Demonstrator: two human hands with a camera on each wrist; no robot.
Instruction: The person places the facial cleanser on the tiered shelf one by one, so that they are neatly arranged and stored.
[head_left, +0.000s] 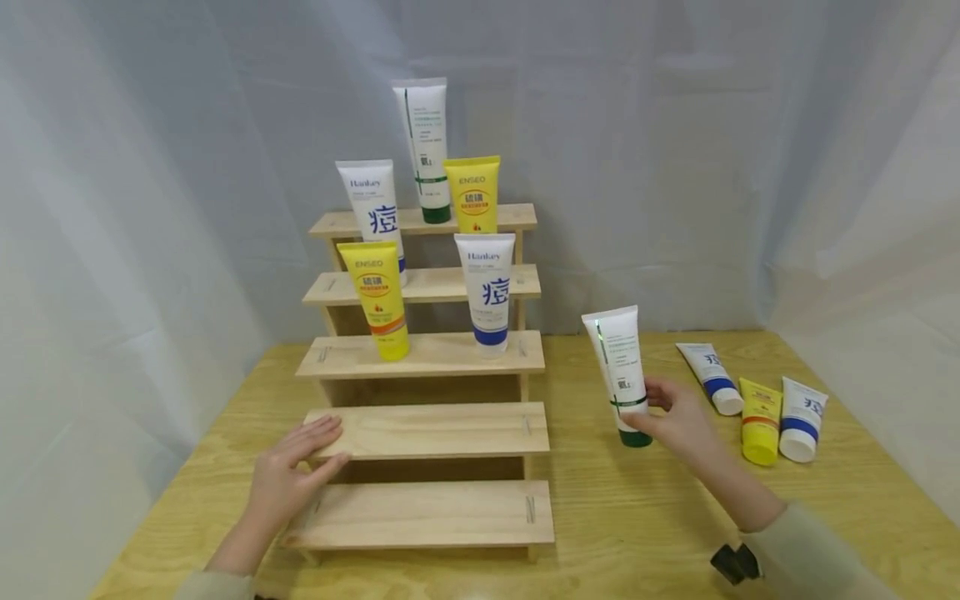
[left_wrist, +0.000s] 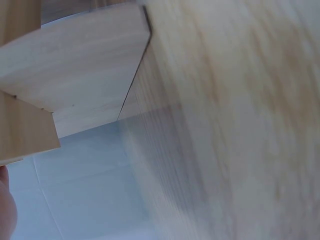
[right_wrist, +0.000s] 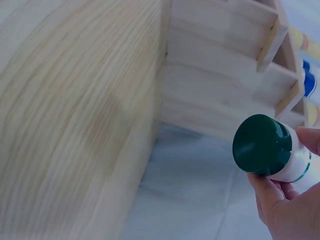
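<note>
My right hand (head_left: 678, 421) pinches a white squeeze tube (head_left: 618, 362) with a dark green cap, near its cap end. The tube stands upright, cap down, to the right of a stepped wooden rack (head_left: 431, 429). In the right wrist view the green cap (right_wrist: 260, 145) faces the camera, between thumb and fingers. My left hand (head_left: 285, 475) rests on the left end of the rack's second step from the bottom, fingers laid over the board. Only a bit of a left finger (left_wrist: 6, 210) shows in the left wrist view, by the rack's wood.
On the rack's upper steps stand another green-capped tube (head_left: 423, 150), two yellow tubes (head_left: 378, 300) and two white-and-blue tubes (head_left: 486, 287). Two white-and-blue tubes (head_left: 802, 421) and one yellow tube (head_left: 761, 423) lie at the table's right. A pale curtain (head_left: 637, 167) hangs behind.
</note>
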